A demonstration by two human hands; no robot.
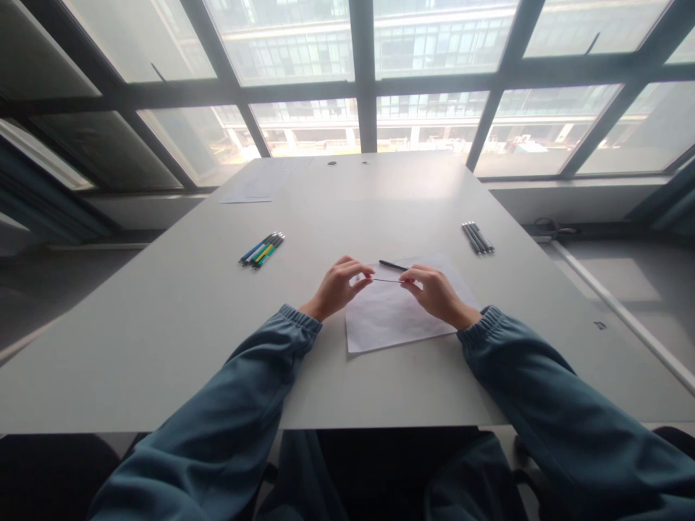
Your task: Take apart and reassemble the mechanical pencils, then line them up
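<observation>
Between my two hands stretches a thin dark rod (pixel 387 280) that looks like a pen refill, held level above the white paper (pixel 399 315). My left hand (pixel 343 284) pinches its left end between thumb and fingers. At the other end, the thumb and fingers of my right hand (pixel 431 289) close on it. A black pen (pixel 392 265) lies on the paper just behind, its right end hidden by my right hand. The paper rests at a slant under both hands, partly covered by the right one.
Several coloured pens (pixel 262 250) lie side by side on the left of the white table (pixel 179 340). Several dark grey pens (pixel 478 237) are lined up on the right. More paper sheets (pixel 250 187) lie at the far left, near the windows (pixel 312 126).
</observation>
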